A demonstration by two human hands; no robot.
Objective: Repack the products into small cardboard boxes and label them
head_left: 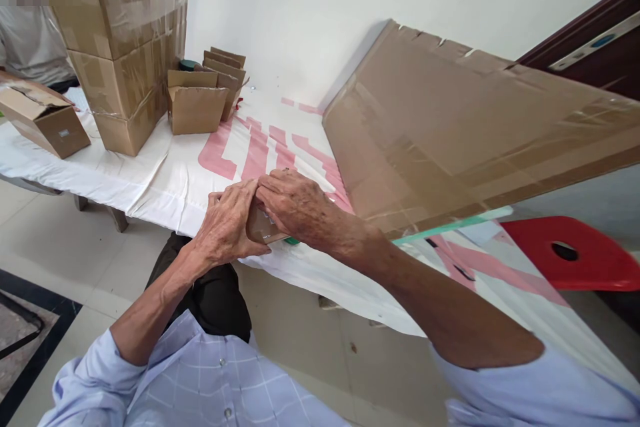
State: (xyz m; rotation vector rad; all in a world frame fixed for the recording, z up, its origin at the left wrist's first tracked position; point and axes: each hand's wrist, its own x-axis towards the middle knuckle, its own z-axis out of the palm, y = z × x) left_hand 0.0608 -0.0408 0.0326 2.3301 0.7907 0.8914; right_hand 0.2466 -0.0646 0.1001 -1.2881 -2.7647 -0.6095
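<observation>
A small brown cardboard box [261,227] is held between my two hands near the front edge of the cloth-covered table. My left hand [227,220] wraps its left side, thumb low along the front and fingers at the top. Across the box's upper right, my right hand [295,203] curls its fingers at the top edge, close to the left fingertips. Both hands hide most of the box, so I cannot tell whether its flaps are closed. Something green [291,240] peeks out beneath the right hand; its kind is hidden.
Taped cartons [133,60] are stacked at the left, beside several open small boxes [197,107]. A large cardboard sheet or carton [450,127] slants up on the right. A red stool [575,250] stands right; another person [33,40] is far left, near an opened box [47,120].
</observation>
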